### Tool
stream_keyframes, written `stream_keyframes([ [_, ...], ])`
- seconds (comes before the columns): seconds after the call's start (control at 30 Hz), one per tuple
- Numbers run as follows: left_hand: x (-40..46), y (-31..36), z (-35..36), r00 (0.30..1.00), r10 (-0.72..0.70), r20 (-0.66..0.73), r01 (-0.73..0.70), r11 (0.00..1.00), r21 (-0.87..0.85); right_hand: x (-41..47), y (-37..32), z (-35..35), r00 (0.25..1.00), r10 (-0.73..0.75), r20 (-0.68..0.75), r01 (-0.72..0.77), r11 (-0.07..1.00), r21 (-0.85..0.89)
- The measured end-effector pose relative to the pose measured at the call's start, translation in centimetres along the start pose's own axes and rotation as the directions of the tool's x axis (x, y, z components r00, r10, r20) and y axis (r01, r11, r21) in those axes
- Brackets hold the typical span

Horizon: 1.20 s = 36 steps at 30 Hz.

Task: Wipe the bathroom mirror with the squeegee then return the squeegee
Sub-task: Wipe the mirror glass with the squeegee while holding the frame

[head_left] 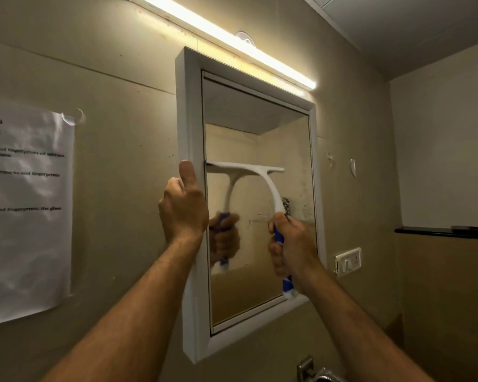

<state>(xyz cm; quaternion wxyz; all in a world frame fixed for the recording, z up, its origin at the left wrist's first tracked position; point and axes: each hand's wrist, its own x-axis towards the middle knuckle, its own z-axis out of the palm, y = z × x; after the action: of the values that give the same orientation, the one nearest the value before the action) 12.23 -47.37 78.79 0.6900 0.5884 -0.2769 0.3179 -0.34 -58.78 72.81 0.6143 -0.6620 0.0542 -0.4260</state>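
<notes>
Mid-wipe: right hand grasps the squeegee, blade apparently against the mirror; left hand grips the frame. Next, pull the blade downward.

We get one head view only: looks forward and up at mirror from close, slightly left, wide-angle bending edges.

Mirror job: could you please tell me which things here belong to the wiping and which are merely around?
In the job:
mirror, in its white frame
squeegee, blade on the glass
right hand, gripping the squeegee's blue handle
left hand, gripping the frame's left edge

Merely around:
paper notice on the wall
light bar
switch
black ledge
tap
</notes>
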Motion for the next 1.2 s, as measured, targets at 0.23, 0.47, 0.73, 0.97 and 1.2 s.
stream_keyframes([
  [0.23,0.1,-0.3,0.0,1.0,-0.002,0.008,0.002,1.0,0.009,-2.1,3.2,0.5,1.0,-0.016,0.0,0.016,1.0,0.024],
  [0.47,0.4,-0.8,0.3,1.0,0.018,-0.007,-0.017,0.999,0.047,-1.5,2.6,-0.5,0.999,-0.042,0.015,0.042,0.999,-0.027],
  [0.73,0.5,-0.6,0.3,1.0,-0.005,-0.018,0.006,0.999,0.043,-0.4,0.4,0.3,0.999,-0.022,0.031,0.022,1.0,0.004],
  [0.97,0.1,0.0,0.2,1.0,-0.027,-0.014,0.028,0.996,0.083,-5.3,5.1,-1.1,0.995,0.065,0.079,-0.066,0.998,0.01],
  [1.2,0.1,-0.1,0.2,0.999,-0.047,0.015,0.046,0.996,0.077,-1.2,1.5,-1.1,0.998,-0.042,0.04,0.046,0.994,-0.102],
])
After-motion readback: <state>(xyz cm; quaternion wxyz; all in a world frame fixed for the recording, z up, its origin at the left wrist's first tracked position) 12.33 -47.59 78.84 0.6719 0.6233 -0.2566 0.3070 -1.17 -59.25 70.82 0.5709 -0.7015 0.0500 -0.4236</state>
